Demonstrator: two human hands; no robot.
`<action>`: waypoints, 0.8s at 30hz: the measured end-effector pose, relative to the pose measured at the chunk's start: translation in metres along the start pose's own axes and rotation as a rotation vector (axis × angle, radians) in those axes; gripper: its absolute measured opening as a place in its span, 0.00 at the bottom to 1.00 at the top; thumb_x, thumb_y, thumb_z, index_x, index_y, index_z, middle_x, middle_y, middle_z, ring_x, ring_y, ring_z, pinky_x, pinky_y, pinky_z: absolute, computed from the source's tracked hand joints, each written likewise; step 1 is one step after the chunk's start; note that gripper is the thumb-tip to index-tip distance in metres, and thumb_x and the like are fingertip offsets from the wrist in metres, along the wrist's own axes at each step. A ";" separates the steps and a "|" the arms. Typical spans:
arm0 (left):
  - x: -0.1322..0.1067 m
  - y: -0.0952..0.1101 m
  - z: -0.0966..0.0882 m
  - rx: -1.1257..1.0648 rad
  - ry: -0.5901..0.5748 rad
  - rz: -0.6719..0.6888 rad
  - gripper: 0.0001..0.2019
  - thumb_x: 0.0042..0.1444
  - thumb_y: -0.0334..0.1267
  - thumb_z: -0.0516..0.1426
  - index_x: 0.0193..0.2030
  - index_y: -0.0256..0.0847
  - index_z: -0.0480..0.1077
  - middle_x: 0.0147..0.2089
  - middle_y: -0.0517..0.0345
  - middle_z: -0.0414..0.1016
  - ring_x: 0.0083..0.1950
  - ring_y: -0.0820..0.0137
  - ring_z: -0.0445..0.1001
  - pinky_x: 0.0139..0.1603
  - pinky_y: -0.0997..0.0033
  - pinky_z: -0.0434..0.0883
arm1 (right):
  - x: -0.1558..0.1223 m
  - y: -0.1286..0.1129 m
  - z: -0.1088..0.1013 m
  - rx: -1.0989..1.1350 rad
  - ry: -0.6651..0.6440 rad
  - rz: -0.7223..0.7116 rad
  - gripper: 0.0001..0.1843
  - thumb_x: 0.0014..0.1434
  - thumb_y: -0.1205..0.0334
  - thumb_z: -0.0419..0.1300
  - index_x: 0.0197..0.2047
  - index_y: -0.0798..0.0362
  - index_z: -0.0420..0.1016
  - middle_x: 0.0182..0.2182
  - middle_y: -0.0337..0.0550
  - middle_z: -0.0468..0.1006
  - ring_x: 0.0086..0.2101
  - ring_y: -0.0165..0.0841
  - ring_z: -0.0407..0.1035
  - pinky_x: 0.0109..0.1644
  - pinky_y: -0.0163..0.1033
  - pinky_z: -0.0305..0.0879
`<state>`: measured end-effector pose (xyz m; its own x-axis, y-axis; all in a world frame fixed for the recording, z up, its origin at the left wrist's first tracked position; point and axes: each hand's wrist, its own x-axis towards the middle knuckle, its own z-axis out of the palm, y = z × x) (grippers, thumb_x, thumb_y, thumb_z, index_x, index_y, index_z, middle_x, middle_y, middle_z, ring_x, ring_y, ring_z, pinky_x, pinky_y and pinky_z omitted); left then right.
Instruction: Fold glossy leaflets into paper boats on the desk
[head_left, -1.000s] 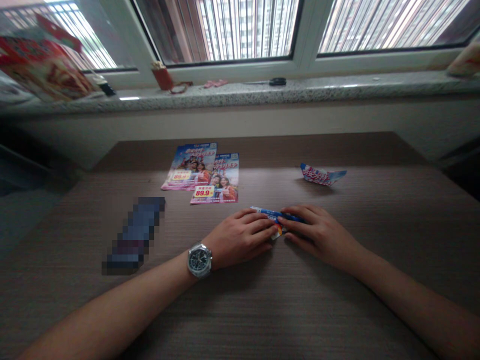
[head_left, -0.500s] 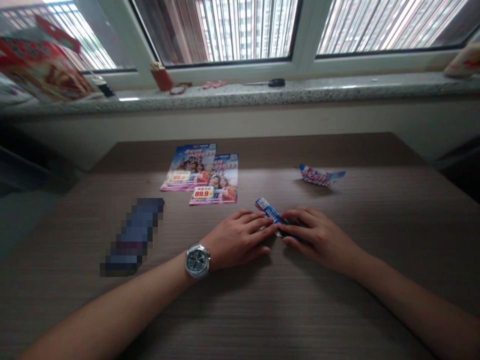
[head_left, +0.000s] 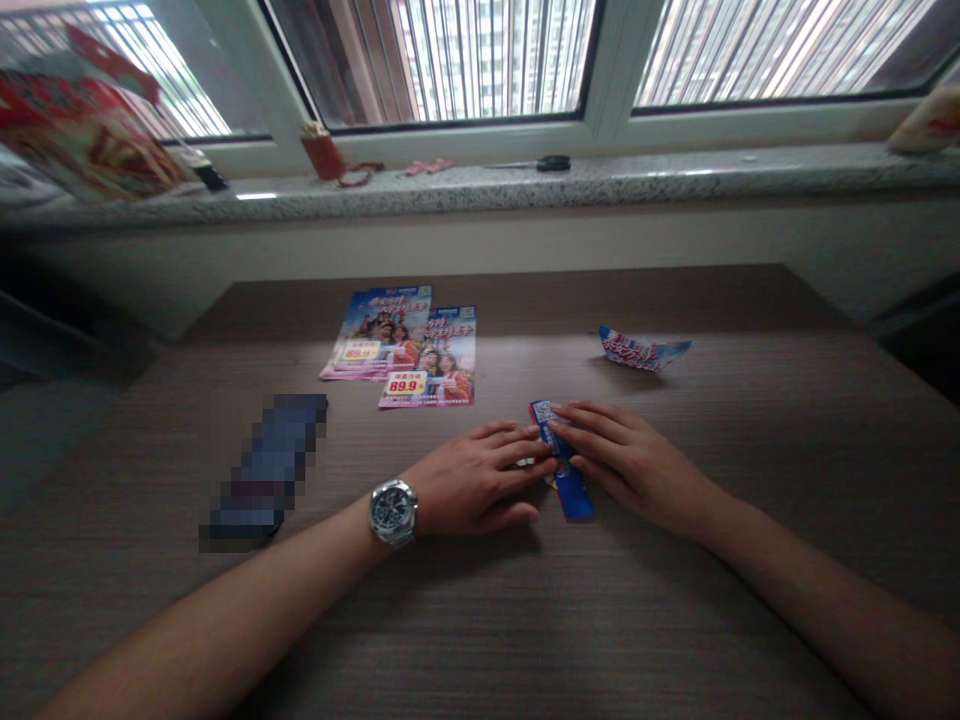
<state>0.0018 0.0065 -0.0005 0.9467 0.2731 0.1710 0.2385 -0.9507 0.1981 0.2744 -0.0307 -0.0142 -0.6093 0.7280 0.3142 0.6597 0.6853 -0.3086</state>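
A narrow folded blue paper strip (head_left: 570, 487) lies on the brown wooden table (head_left: 525, 620), running away from me between my hands. My left hand (head_left: 480, 485), with a wristwatch, lies flat with its fingertips pressed on the strip's left edge. My right hand (head_left: 626, 460) lies flat too, fingers stretched over the strip's far end. Neither hand lifts the paper. Two colourful flyers (head_left: 409, 347) overlap farther back on the left. A finished folded paper boat (head_left: 641, 350) sits at the back right.
A dark pixelated oblong object (head_left: 266, 470) lies on the table to the left. A stone window sill (head_left: 675, 180) behind the table carries a red cup (head_left: 324, 155), a dark small item (head_left: 553, 162) and a red printed bag (head_left: 82, 130) at far left.
The blue strip has turned from lying crosswise to pointing away from me. My right hand's fingers slid up over its far end; my left hand barely shifted.
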 end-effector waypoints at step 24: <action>0.000 0.005 0.004 0.045 0.060 -0.034 0.24 0.69 0.50 0.52 0.66 0.39 0.65 0.67 0.43 0.68 0.65 0.56 0.70 0.64 0.53 0.69 | 0.002 -0.003 0.003 0.014 -0.026 -0.009 0.23 0.69 0.60 0.55 0.66 0.48 0.67 0.62 0.50 0.73 0.63 0.44 0.64 0.64 0.58 0.64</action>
<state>0.0042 0.0010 -0.0034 0.9235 0.3123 0.2229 0.2809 -0.9460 0.1615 0.2700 -0.0310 -0.0149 -0.6267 0.7219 0.2935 0.6480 0.6920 -0.3182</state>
